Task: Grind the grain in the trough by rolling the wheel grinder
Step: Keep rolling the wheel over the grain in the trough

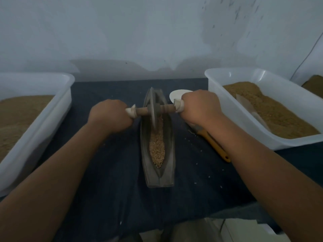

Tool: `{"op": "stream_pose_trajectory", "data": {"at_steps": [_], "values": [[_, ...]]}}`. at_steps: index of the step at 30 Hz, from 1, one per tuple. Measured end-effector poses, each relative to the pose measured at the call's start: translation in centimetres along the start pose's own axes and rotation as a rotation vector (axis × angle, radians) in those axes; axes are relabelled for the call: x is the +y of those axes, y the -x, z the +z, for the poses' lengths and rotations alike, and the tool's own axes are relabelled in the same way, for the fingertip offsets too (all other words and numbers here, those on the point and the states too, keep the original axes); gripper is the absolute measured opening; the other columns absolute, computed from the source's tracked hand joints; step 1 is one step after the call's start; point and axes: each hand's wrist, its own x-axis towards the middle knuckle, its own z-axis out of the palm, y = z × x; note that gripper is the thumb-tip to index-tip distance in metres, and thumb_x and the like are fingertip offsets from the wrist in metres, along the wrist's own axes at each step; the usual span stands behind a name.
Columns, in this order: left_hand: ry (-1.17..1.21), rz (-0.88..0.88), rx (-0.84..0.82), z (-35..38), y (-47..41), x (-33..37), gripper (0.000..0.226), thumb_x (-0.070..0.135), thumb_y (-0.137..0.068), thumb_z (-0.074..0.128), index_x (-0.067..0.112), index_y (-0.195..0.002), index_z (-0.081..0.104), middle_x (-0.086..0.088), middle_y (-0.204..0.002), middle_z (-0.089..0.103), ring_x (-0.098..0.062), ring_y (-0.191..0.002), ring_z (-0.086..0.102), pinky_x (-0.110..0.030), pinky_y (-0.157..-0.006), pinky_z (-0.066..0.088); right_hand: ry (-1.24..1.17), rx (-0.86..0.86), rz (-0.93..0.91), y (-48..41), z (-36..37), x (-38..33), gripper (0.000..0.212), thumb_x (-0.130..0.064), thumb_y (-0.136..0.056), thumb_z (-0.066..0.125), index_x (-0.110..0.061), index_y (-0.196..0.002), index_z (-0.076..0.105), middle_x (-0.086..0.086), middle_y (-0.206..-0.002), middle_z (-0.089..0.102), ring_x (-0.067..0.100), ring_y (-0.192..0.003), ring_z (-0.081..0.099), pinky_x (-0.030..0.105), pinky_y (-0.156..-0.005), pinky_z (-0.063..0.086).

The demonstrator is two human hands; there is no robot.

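Left of the wheel grinder [153,109], the left hand [110,116] curls tightly round 1 end of its axle; right of it, the right hand [199,109] clasps the other end. Uneven pressure could tip the wheel against the trough [144,154] wall and scatter grain [157,149]. The wheel stands midway between both fists, upright in the trough's far half; most grain lies nearer the person.

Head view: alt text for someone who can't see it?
Left hand and right hand grip the axle ends of a wheel grinder standing in a grain-filled trough on dark cloth, between a left tub and a right tub of brown meal.
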Motion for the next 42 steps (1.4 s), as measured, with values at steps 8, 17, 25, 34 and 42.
{"op": "stream_pose_trajectory", "data": {"at_steps": [8, 17, 25, 34, 42], "values": [[-0.098, 0.188, 0.127, 0.0, 6.7, -1.6, 0.038, 0.064, -0.076, 0.047, 0.030, -0.059, 0.051, 0.013, -0.053, 0.050, -0.008, -0.048, 0.047, -0.023, -0.048, 0.028, 0.003, -0.098, -0.097, 6.8, -1.2, 0.9, 0.029, -0.058, -0.077, 0.047, -0.034, -0.060, 0.049, -0.013, -0.048, 0.043, 0.002, -0.044, 0.040, 0.023, -0.042, 0.028], [-0.121, 0.058, 0.089, -1.2, 0.1, 0.8, 0.028, 0.051, -0.077, 0.059, 0.024, -0.069, 0.057, 0.007, -0.071, 0.057, -0.024, -0.068, 0.059, -0.033, -0.064, 0.049, -0.084, -0.156, 0.103, 0.6, 0.4, 0.3, 0.030, -0.038, -0.097, 0.053, -0.024, -0.071, 0.056, -0.005, -0.070, 0.057, 0.026, -0.076, 0.063, 0.034, -0.060, 0.041], [-0.168, 0.183, 0.068, -0.8, 5.1, -0.6, 0.029, 0.055, -0.078, 0.057, 0.028, -0.066, 0.054, 0.010, -0.065, 0.055, -0.015, -0.058, 0.052, -0.027, -0.053, 0.034, -0.133, -0.096, 0.014, 7.1, -0.8, 0.6, 0.048, -0.068, -0.083, 0.029, -0.033, -0.069, 0.058, -0.011, -0.058, 0.054, 0.012, -0.054, 0.054, 0.030, -0.050, 0.041], [-0.144, 0.096, 0.102, -1.7, 2.1, 1.2, 0.035, 0.056, -0.081, 0.052, 0.024, -0.068, 0.058, 0.008, -0.068, 0.055, -0.023, -0.065, 0.057, -0.032, -0.061, 0.045, -0.058, -0.104, 0.114, 2.7, 2.0, 0.7, 0.033, -0.051, -0.094, 0.051, -0.030, -0.070, 0.044, -0.009, -0.064, 0.048, 0.022, -0.064, 0.057, 0.031, -0.055, 0.034], [-0.166, 0.114, 0.072, -1.3, 3.5, 0.6, 0.028, 0.051, -0.083, 0.060, 0.028, -0.069, 0.055, 0.009, -0.069, 0.057, -0.019, -0.066, 0.059, -0.031, -0.061, 0.045, -0.016, -0.072, 0.094, 5.5, 0.9, 0.2, 0.031, -0.053, -0.095, 0.055, -0.029, -0.075, 0.053, -0.009, -0.060, 0.048, 0.012, -0.052, 0.046, 0.028, -0.048, 0.033]]}}
